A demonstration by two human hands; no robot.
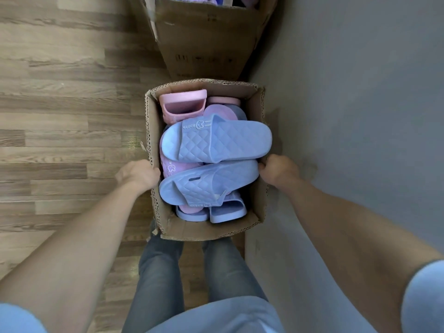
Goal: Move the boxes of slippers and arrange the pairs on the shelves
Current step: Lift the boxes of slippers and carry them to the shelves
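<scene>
An open cardboard box [260, 109] sits in front of my legs, packed with several slippers. Two quilted blue slippers [216, 140] lie on top, with pink slippers [182, 104] at the far end and underneath. My left hand [138, 175] grips the box's left wall near the top edge. My right hand [278, 173] grips the right wall, fingers curled over the rim. Whether the box rests on the floor or is lifted is unclear.
A second, taller cardboard box [206, 37] with purple slippers stands just beyond the first. A grey wall [348, 116] runs along the right side, close to both boxes. Wood-pattern floor [67, 104] spreads to the left.
</scene>
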